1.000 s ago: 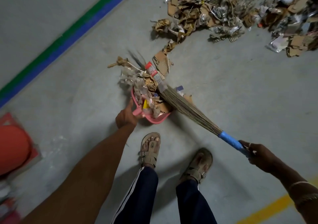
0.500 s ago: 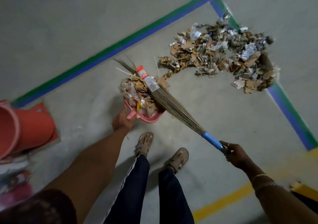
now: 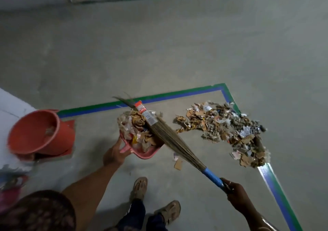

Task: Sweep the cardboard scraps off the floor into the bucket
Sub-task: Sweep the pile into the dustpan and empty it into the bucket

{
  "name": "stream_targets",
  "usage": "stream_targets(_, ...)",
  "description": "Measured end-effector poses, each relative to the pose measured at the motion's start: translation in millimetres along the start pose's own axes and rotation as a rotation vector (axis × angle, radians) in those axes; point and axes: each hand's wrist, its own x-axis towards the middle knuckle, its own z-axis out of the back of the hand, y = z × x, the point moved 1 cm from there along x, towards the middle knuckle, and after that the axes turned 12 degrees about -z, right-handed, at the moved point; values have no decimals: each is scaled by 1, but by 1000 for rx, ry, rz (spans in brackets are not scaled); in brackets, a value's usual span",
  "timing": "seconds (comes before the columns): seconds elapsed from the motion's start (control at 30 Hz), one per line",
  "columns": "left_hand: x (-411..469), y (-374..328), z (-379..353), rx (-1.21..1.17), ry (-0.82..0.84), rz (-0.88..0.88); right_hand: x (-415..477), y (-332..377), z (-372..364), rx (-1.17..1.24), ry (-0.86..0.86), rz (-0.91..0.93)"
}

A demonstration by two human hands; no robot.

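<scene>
One cardboard scrap [image 3: 178, 164] beside broom [image 3: 174, 142]

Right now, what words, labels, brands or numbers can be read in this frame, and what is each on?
"LARGE": white letters on the red end of the label wrapped round the broom.
The rest of that label: small print, too blurred to read.
Wrappers in the scrap pile: print too small to read.
Bucket and dustpan: no text visible.
</scene>
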Motion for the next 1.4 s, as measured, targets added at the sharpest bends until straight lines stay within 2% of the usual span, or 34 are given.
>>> stream_targets(0.2,-13,101,25,-151,-87,69,-22,54,-15,-27,38,11)
stream_targets(0.37,-64,117,97,-98,-150,127,-41,122,-39,-58,72,98)
stream_targets(0.53,-82,175,148,-104,-247,172,-65,208,-70,-127,90,188)
stream_targets(0.73,-71,323,170,-218,-305,228,-100,301,-130,-309,77,281)
stream_targets(0.93,-113,367,248,-197,-381,264,-122,387,-203,-389,82,325)
stream_targets(1.03,-107,427,265,-187,-392,348,-130,431,-237,-450,90,362)
stream_targets(1.23,-100,471,314,-312,-505,381,-130,510,-288,-478,154,469)
stream_targets(1.3,-70,527,303,-374,-514,418,-118,531,-302,-474,154,508)
stream_targets(1.4,-56,537,322,-304,-508,456,-94,558,-319,-499,157,524)
